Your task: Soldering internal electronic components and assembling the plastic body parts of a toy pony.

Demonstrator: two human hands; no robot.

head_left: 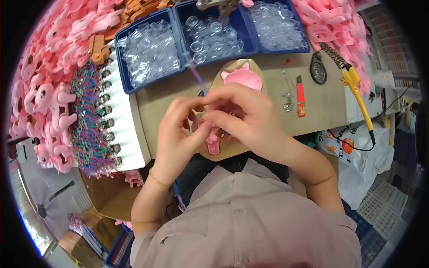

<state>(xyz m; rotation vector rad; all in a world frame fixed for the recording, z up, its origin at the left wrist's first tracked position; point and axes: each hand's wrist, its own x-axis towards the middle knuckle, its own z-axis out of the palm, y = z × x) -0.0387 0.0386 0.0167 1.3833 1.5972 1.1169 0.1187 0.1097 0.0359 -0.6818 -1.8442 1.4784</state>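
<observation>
Bending over a brown worktop (328, 100), a person in a pale shirt works with two bare hands above a tan oval board (231, 151), the landmark for every place below. Just over the board's middle, the left hand (178, 134) curls its fingers toward its thumb, leaving a narrow gap. The right hand (243, 111) arches in to meet it, thumb and fingers drawn close together; the fingers hide what, if anything, either hand grips, so I cannot tell. Directly beneath them, at the board's near end, is a pink plastic piece (214, 147), partly covered by the hands. A pink shell with pointed ears (244, 79) rests at the board's far end.

Beyond the board stands a blue three-part tray (247, 36) of clear plastic parts (149, 53). Left of the board are a white strip (132, 129), bunched coloured wires (91, 120) and, farther out, heaped pink toy parts (49, 96). Right of the board lie small metal bits (287, 106), a red cutter (300, 98) and a black oval object (318, 68); well to its right is a yellow-handled soldering iron (359, 91)
</observation>
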